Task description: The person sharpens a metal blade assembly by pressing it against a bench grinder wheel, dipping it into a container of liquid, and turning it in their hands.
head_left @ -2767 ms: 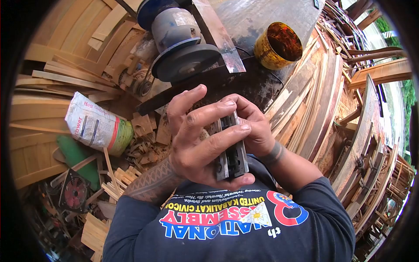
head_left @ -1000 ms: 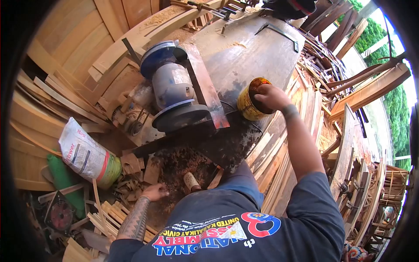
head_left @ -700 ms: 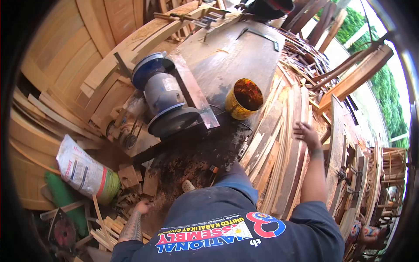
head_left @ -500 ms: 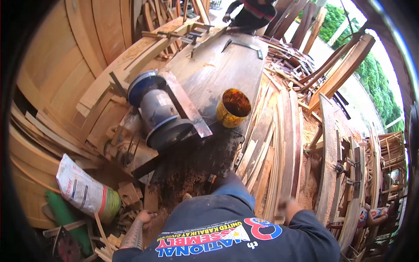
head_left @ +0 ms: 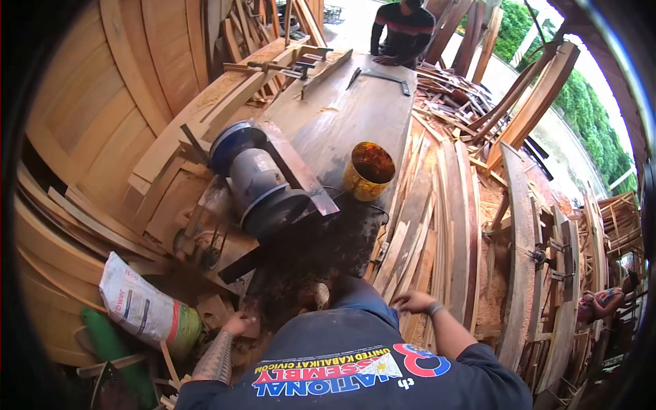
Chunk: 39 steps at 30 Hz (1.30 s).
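My left hand (head_left: 240,324) hangs low at the left of my body, above wood offcuts, its fingers loosely apart with nothing in them. On the other side, my right hand (head_left: 413,301) is beside my hip, near the long wood strips (head_left: 418,263), with its fingers spread and nothing held. In front of me a bench grinder (head_left: 257,174) with two wheels is mounted at the near end of the table (head_left: 342,113). A yellow, stained can (head_left: 365,184) sits open to the right of the grinder. A metal strip (head_left: 298,167) lies between them.
At the table's far end stands a person (head_left: 403,31) in dark clothes, near a metal square (head_left: 386,77). Another person (head_left: 605,301) is at the far right. A white and green sack (head_left: 147,304) leans at the left. Clamped boards (head_left: 519,253) stand on the right.
The dark metal piece that both hands held is out of view. My right hand reached into the can, came out and moved down to my side. The view has shifted toward the table's far end.
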Each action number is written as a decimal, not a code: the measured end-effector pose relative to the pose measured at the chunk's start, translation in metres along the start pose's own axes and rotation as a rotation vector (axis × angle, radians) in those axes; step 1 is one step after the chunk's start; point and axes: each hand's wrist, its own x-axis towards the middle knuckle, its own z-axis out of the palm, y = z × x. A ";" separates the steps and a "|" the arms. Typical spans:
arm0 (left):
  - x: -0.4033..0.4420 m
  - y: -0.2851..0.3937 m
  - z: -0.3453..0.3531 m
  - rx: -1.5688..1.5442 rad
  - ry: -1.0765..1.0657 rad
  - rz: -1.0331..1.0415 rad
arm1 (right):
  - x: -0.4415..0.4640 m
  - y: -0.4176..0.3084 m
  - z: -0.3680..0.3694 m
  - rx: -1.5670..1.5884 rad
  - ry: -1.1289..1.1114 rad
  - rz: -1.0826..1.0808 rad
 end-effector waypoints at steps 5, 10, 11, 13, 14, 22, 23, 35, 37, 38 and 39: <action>-0.061 0.001 0.006 -0.019 0.069 -0.065 | -0.013 -0.152 -0.121 0.367 0.405 -0.063; -0.092 -0.102 0.043 0.008 0.092 -0.182 | 0.054 -0.317 -0.195 0.455 0.373 -0.578; -0.105 -0.103 0.042 0.007 0.087 -0.242 | 0.087 -0.342 -0.203 0.473 0.394 -0.664; -0.148 -0.081 0.037 -0.033 0.106 -0.259 | 0.161 -0.387 -0.217 0.333 0.590 -0.747; -0.171 -0.058 0.032 -0.056 0.117 -0.268 | 0.198 -0.408 -0.222 0.426 0.546 -0.668; -0.206 0.020 0.030 -0.344 0.330 -0.228 | 0.364 -0.441 -0.238 -0.478 0.504 -0.276; -0.203 0.009 0.036 -0.373 0.320 -0.219 | 0.374 -0.446 -0.237 -0.483 0.476 -0.266; -0.211 0.078 0.049 -0.257 0.286 -0.375 | 0.402 -0.445 -0.219 -0.590 0.512 -0.416; -0.200 0.080 0.050 -0.336 0.279 -0.342 | 0.405 -0.445 -0.217 -0.626 0.490 -0.460; -0.199 0.085 0.049 -0.374 0.275 -0.328 | 0.410 -0.444 -0.213 -0.679 0.468 -0.468; -0.198 0.091 0.048 -0.355 0.282 -0.326 | 0.415 -0.445 -0.212 -0.732 0.449 -0.474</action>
